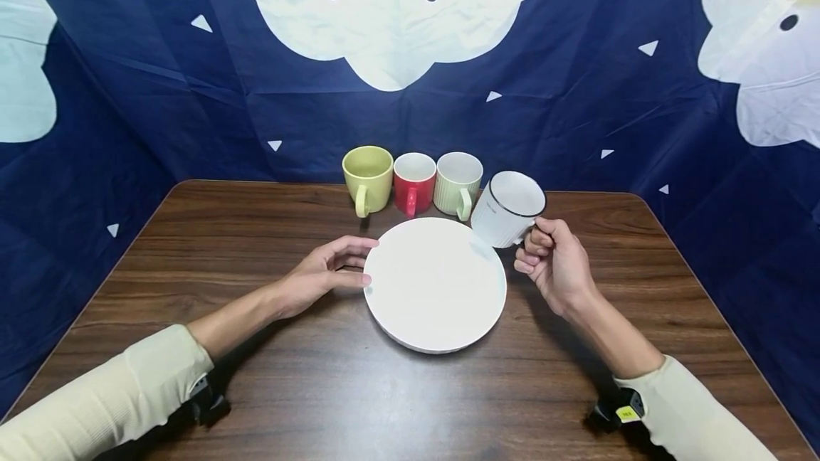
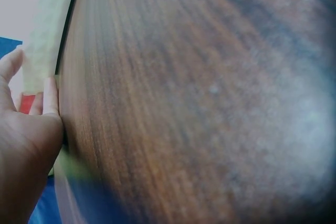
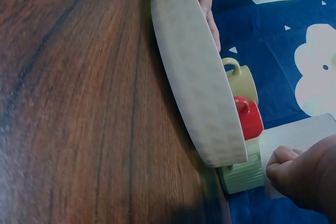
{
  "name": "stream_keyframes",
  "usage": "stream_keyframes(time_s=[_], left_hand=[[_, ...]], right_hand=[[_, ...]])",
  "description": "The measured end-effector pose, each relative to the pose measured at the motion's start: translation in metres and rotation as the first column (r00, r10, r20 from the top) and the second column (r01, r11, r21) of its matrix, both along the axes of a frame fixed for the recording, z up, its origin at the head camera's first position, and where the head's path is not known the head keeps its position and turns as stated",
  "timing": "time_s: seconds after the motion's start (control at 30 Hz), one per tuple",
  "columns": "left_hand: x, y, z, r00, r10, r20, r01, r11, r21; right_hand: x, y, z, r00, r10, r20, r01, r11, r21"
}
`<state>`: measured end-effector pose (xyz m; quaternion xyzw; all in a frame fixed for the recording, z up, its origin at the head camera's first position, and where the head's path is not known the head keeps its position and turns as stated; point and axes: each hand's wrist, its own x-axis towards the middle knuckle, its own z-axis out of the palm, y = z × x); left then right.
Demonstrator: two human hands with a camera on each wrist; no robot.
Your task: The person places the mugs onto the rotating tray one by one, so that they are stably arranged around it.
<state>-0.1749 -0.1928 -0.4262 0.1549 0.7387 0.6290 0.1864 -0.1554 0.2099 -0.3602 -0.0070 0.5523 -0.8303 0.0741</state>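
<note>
I see the right hand [image 1: 559, 263] pinching the white mug [image 1: 498, 218], one-thirty off the dish [image 1: 435, 290]; the left hand [image 1: 316, 274], fingers spread, touches its nine-o'clock edge. Three cups [image 1: 410, 189] block eleven to twelve; tabletop [image 1: 307, 390] runs four to eight.

Navy fabric backdrop [image 1: 160, 41], 9 to 3 o'clock; scalloped white print [image 1: 384, 20] at 12; white triangles [image 1: 275, 145] scattered. Brown wood-grain tabletop [image 1: 288, 383], rounded far corners [image 1: 631, 200]; pale glare [image 1: 423, 400] toward 6.
</note>
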Motion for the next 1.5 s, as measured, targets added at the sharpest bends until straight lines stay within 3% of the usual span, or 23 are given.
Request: stream_keyframes(time_s=[0.73, 1.5], left_hand=[[-0.001, 0.001, 0.001, 0.999, -0.014, 0.031, 0.014, 1.0, -0.016], [-0.001, -0.001, 0.0, 0.998, -0.018, 0.067, 0.021, 0.999, -0.038]], right_hand=[[0.01, -0.019, -0.001, 0.995, 0.094, 0.021, -0.095, 0.995, 0.038], [0.003, -0.047, -0.01, 0.984, 0.148, 0.095, -0.156, 0.984, 0.087]])
